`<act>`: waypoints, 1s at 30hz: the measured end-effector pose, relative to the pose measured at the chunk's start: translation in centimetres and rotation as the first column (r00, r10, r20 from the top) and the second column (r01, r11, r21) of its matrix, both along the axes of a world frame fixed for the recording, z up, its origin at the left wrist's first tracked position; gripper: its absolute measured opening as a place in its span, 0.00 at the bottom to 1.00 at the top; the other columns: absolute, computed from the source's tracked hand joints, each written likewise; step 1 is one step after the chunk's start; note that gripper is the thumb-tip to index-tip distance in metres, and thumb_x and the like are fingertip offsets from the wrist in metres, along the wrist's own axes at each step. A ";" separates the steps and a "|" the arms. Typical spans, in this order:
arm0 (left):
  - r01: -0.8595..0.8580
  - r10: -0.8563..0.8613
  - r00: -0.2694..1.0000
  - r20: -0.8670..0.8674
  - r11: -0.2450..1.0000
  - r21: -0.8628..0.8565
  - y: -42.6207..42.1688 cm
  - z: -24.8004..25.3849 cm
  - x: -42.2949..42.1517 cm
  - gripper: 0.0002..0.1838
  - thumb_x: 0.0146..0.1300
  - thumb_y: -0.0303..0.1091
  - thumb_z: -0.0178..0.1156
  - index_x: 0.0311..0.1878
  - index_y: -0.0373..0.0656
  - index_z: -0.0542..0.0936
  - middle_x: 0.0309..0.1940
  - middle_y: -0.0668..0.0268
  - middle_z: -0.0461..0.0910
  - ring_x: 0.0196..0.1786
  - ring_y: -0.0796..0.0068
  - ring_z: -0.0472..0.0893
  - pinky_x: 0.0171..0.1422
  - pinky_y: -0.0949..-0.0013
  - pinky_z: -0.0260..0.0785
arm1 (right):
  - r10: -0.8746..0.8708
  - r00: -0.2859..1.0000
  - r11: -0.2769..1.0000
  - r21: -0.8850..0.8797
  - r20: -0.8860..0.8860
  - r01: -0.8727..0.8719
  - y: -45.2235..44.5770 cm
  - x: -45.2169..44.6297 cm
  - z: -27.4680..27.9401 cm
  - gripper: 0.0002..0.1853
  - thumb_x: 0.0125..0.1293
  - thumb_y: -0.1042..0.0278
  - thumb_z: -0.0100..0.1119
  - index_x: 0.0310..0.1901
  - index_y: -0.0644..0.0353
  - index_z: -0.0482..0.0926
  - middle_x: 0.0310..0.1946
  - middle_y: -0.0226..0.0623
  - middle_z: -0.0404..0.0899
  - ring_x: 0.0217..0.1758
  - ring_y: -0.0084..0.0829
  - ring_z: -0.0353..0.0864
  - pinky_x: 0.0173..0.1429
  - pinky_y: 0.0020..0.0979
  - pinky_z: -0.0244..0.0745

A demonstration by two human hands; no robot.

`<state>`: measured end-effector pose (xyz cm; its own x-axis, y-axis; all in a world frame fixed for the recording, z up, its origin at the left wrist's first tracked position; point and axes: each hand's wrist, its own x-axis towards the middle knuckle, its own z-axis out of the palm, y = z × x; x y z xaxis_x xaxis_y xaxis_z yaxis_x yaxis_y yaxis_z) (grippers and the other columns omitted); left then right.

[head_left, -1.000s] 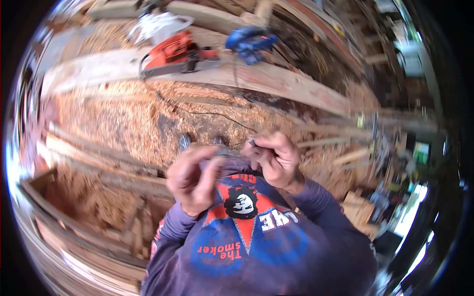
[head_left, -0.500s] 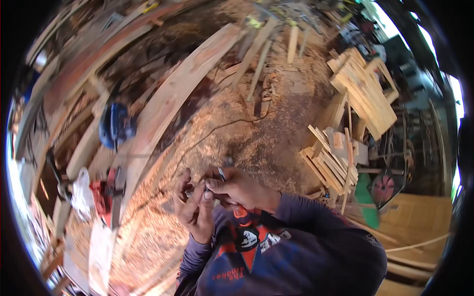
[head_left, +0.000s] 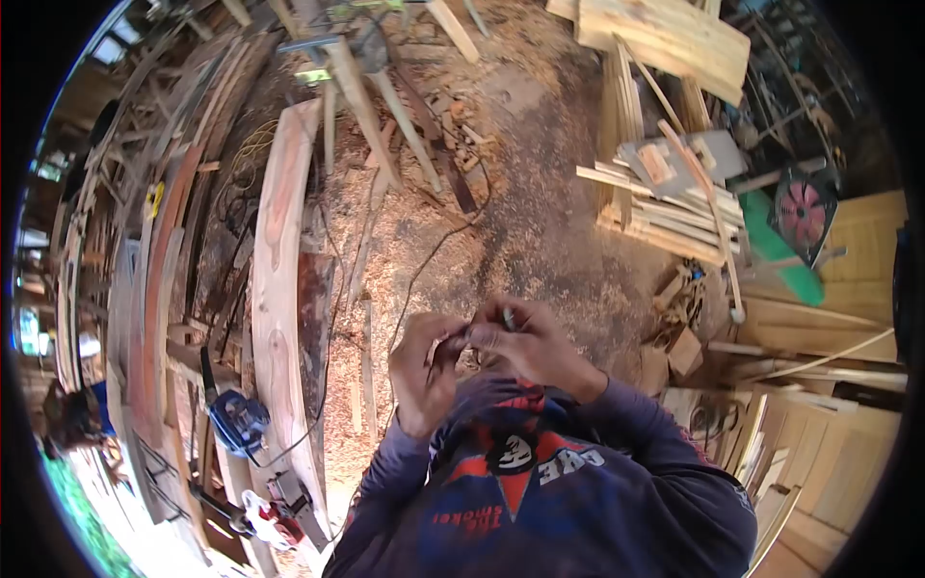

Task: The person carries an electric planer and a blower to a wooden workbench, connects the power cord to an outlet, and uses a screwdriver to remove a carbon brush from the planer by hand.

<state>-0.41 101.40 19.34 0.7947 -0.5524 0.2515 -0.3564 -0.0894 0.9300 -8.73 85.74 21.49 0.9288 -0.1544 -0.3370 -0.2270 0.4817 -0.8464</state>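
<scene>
My left hand (head_left: pixel 424 361) and my right hand (head_left: pixel 530 345) meet close together in front of my chest, fingers curled and fingertips touching or nearly so. From the right hand's fingers pokes a small slim object with a pale end (head_left: pixel 509 318); its kind is too small and blurred to tell. The left hand's fingers are bent in a pinch, and whatever they grip is hidden. Below both hands is the printed dark shirt (head_left: pixel 520 482).
Left of me lies a long wooden plank (head_left: pixel 279 250), beside a blue power tool (head_left: pixel 239 422). Shavings cover the floor (head_left: pixel 540 250), crossed by a dark cable (head_left: pixel 419 275). At right are stacked wood strips (head_left: pixel 665 217), a fan (head_left: pixel 806 207) and wooden panels (head_left: pixel 858 260).
The view has turned, so the plank and blue tool appear lower and more upright. My hands stay together; the left fingers, more spread before, are now curled in closer.
</scene>
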 end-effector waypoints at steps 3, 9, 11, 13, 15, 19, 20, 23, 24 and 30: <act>0.121 -0.132 0.979 -0.157 0.989 -0.081 -7.1 -0.7 1.4 0.10 0.64 0.18 0.63 0.47 0.36 0.82 0.40 0.58 0.81 0.45 0.66 0.82 0.47 0.68 0.75 | -0.174 0.981 0.976 -0.117 0.090 0.184 -5.4 -1.0 1.0 0.10 0.69 0.78 0.64 0.50 0.66 0.79 0.43 0.37 0.82 0.44 0.23 0.83 0.46 0.25 0.79; 0.437 -0.474 0.849 -0.235 0.878 -0.194 -17.9 0.5 2.8 0.11 0.67 0.15 0.61 0.52 0.31 0.80 0.47 0.60 0.77 0.52 0.72 0.79 0.59 0.70 0.75 | -0.340 0.909 0.634 -0.655 0.242 0.412 -13.9 -3.1 1.7 0.10 0.67 0.80 0.65 0.49 0.63 0.82 0.41 0.36 0.83 0.43 0.26 0.82 0.46 0.28 0.77; 0.460 -0.494 0.857 -0.146 0.861 -0.216 -20.6 0.7 3.2 0.11 0.64 0.18 0.65 0.50 0.35 0.82 0.44 0.58 0.81 0.46 0.69 0.82 0.51 0.70 0.75 | -0.437 0.858 0.634 -0.584 0.270 0.507 -15.2 -3.2 0.9 0.10 0.67 0.81 0.65 0.49 0.64 0.82 0.41 0.37 0.83 0.43 0.26 0.82 0.46 0.28 0.77; 0.516 -0.547 0.822 -0.158 0.834 -0.197 -22.8 1.2 3.9 0.12 0.63 0.20 0.67 0.50 0.35 0.82 0.44 0.58 0.82 0.46 0.69 0.82 0.50 0.70 0.75 | -0.522 0.800 0.625 -0.507 0.295 0.594 -16.3 -3.1 0.2 0.10 0.66 0.81 0.65 0.48 0.64 0.82 0.40 0.37 0.83 0.44 0.26 0.82 0.47 0.28 0.77; 0.570 -0.586 0.802 -0.115 0.809 -0.147 -24.9 1.4 4.5 0.12 0.63 0.21 0.68 0.49 0.35 0.82 0.44 0.58 0.82 0.45 0.68 0.82 0.49 0.70 0.75 | -0.553 0.793 0.643 -0.474 0.257 0.602 -17.3 -3.2 -0.2 0.10 0.68 0.86 0.60 0.49 0.68 0.81 0.44 0.35 0.81 0.48 0.21 0.81 0.52 0.23 0.77; 0.626 -0.636 0.766 -0.098 0.771 -0.113 -28.6 1.2 6.4 0.11 0.62 0.21 0.68 0.48 0.36 0.83 0.43 0.58 0.82 0.45 0.67 0.83 0.49 0.69 0.75 | -0.599 0.749 0.601 -0.459 0.284 0.655 -19.8 -2.0 -0.4 0.13 0.68 0.87 0.60 0.52 0.67 0.80 0.46 0.36 0.81 0.50 0.22 0.81 0.54 0.24 0.77; 0.617 -0.631 0.765 -0.127 0.775 -0.138 -29.5 1.2 6.9 0.10 0.62 0.21 0.68 0.47 0.36 0.83 0.43 0.58 0.82 0.45 0.66 0.82 0.49 0.68 0.75 | -0.651 0.705 0.594 -0.390 0.282 0.704 -20.3 -1.3 -0.2 0.14 0.68 0.87 0.60 0.54 0.66 0.79 0.46 0.36 0.82 0.48 0.21 0.82 0.52 0.23 0.78; 0.620 -0.638 0.761 -0.114 0.768 -0.158 -32.2 1.2 9.1 0.10 0.62 0.20 0.67 0.47 0.37 0.83 0.42 0.58 0.82 0.45 0.65 0.82 0.49 0.67 0.75 | -0.712 0.651 0.592 -0.275 0.264 0.758 -22.3 0.9 0.2 0.16 0.67 0.86 0.61 0.56 0.64 0.78 0.46 0.36 0.82 0.45 0.20 0.82 0.48 0.22 0.79; 0.633 -0.648 0.758 -0.075 0.758 -0.156 -33.3 1.4 10.1 0.10 0.62 0.20 0.67 0.47 0.37 0.83 0.41 0.58 0.82 0.45 0.64 0.82 0.49 0.66 0.75 | -0.721 0.646 0.603 -0.234 0.249 0.763 -23.2 1.6 0.4 0.17 0.67 0.85 0.62 0.57 0.64 0.77 0.46 0.36 0.83 0.43 0.19 0.83 0.46 0.21 0.79; 0.705 -0.683 0.706 0.188 0.704 -0.086 -39.0 2.6 16.8 0.11 0.60 0.19 0.67 0.46 0.38 0.83 0.40 0.58 0.82 0.44 0.59 0.81 0.49 0.63 0.75 | -0.653 0.729 0.634 -0.377 0.206 0.675 -28.3 6.9 0.4 0.14 0.69 0.83 0.62 0.55 0.65 0.78 0.44 0.34 0.83 0.41 0.18 0.82 0.44 0.20 0.79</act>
